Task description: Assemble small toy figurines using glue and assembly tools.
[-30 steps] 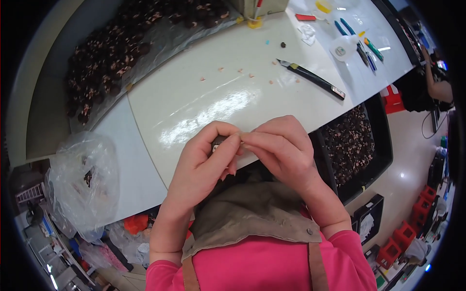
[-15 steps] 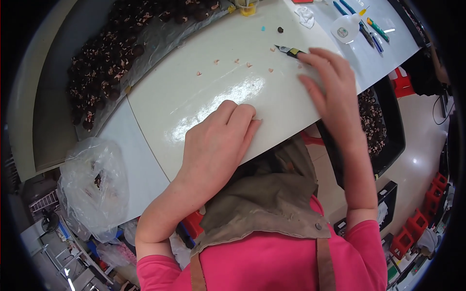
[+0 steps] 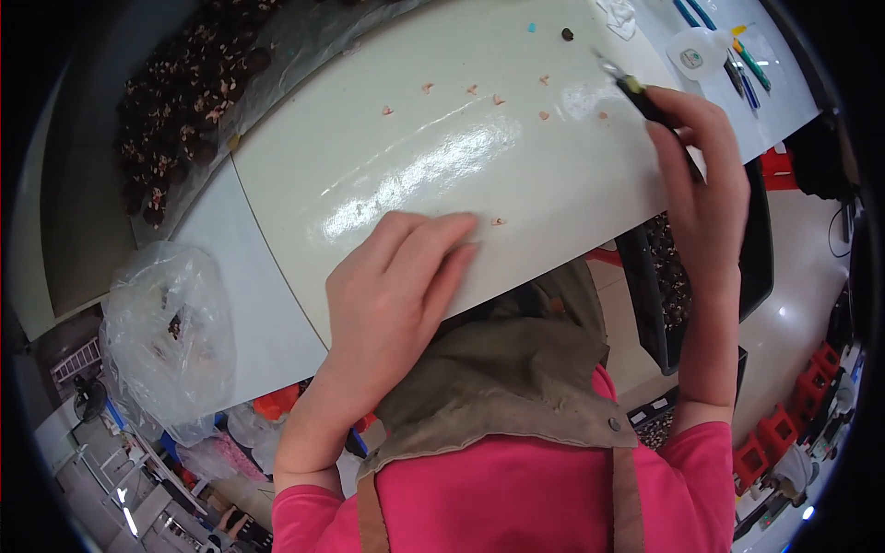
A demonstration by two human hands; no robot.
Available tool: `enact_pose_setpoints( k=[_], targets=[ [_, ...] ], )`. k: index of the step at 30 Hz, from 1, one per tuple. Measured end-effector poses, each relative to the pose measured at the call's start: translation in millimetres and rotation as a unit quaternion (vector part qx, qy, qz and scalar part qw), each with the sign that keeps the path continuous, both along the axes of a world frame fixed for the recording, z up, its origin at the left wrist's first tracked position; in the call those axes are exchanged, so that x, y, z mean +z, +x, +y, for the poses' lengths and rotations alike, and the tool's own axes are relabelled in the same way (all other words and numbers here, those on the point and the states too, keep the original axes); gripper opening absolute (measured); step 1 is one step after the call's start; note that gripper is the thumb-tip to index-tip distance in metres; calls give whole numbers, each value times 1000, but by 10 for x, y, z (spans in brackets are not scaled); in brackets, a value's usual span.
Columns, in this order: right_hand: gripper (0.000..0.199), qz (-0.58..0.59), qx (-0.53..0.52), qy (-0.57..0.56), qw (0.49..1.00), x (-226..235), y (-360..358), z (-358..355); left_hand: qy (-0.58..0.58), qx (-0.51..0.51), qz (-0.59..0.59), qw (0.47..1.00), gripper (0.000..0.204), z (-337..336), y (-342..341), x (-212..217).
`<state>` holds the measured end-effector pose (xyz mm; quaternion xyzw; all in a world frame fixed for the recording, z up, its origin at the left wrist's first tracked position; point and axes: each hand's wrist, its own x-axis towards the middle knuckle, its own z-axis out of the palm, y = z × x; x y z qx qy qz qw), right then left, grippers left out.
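Observation:
A dark-handled craft knife point(image 3: 634, 85) is in my right hand point(image 3: 705, 161), with fingers and thumb closed round its handle. Its blurred blade points to the far left over the white table point(image 3: 553, 175). My left hand point(image 3: 392, 286) rests near the table's front edge, thumb and forefinger apart, nothing visible between them. Just right of its fingertips lies a small pinkish piece point(image 3: 499, 221). Several more such pieces lie scattered farther back, among them one at the left point(image 3: 387, 111) and one near the knife point(image 3: 604, 115).
Dark round pieces with pink bits point(image 3: 212, 83) fill a lined container at the far left. A clear plastic bag point(image 3: 171, 332) sits at the left. A white squeeze bottle point(image 3: 696, 53), pens point(image 3: 749, 88) and a crumpled tissue point(image 3: 619, 17) are at the far right. A black crate point(image 3: 659, 304) stands below.
My right hand has taken up the knife from the table and drawn it to the right. My left hand's fingers have parted, and a pinkish piece now shows beside them.

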<state>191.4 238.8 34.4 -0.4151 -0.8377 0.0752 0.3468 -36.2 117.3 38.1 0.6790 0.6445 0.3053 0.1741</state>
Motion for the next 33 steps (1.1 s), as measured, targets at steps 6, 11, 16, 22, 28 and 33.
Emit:
enact_pose_setpoints(
  k=[6, 11, 16, 22, 28, 33],
  targets=[
    [27, 235, 1, -356, 905, 224, -46, -506, -7, -6, 42, 999, 14, 111, 76, -60],
    [27, 68, 77, -303, 947, 161, -144, -585, -19, 12, 19, 1000, 12, 96, 100, -39],
    [20, 35, 114, -273, 954, 95, -378, -575, -6, 30, 14, 999, 12, 50, 112, -72],
    [16, -22, 142, -205, 968, 35, -609, -545, 44, 50, -3, 998, 12, 12, 100, -145],
    [16, -51, 128, -220, 966, 76, -714, -566, 42, 63, -9, 997, 15, -56, 35, -173],
    [15, -54, 101, -245, 963, 109, -735, -578, 50, 63, -35, 996, 17, -112, -3, -148]
  ],
)
